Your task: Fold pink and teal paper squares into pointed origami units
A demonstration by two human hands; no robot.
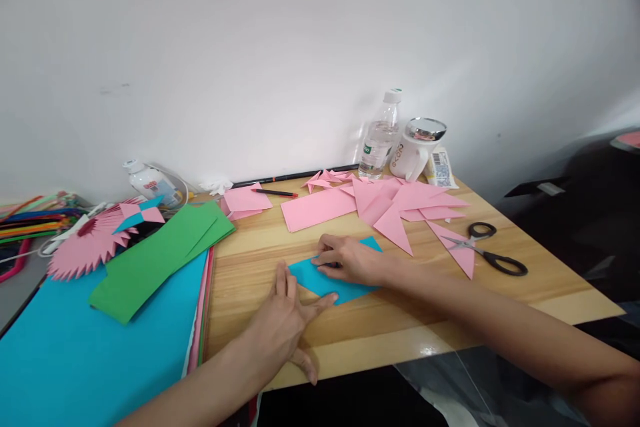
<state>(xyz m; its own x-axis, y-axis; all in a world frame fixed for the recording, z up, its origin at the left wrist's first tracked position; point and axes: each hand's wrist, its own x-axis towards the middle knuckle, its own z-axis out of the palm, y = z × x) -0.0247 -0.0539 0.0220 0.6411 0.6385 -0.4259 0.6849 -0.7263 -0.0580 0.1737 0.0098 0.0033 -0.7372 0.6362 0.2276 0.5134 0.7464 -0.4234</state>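
Observation:
A small blue paper rectangle [320,282] lies on the wooden table [550,287] in front of me. My left hand [285,323] rests flat on the table at the paper's left edge, fingers stretched out and touching it. My right hand [347,260] lies on top of the paper, fingers curled and pressing it down along its far edge.
Pink paper pieces [380,203] and folded pink triangles lie behind the blue paper. Black scissors [493,253] sit at the right. A water bottle [381,137] and white mug [415,150] stand by the wall. Green sheets [160,257], a big blue sheet [90,353] and a pink paper fan [87,247] are left.

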